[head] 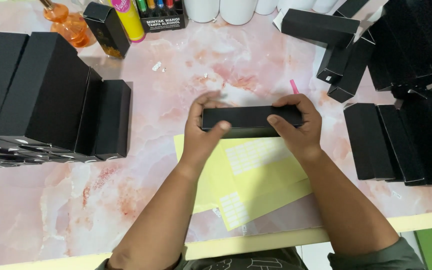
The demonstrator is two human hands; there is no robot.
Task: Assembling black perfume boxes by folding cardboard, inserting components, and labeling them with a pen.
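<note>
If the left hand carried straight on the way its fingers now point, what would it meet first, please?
The left hand grips the black box, fingers pointing up the table. Beyond lies bare marble table; the white containers probably come first, though depth is unclear.

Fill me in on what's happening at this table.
A person holds a long black box level in both hands, left hand at one end, right hand at the other, above yellow label sheets on a pink marbled table. More black boxes are stacked at left and right.

Black box stacks (51, 95) left, orange bottle (68, 22) (top corner), yellow sticker sheets (256, 175).
</note>
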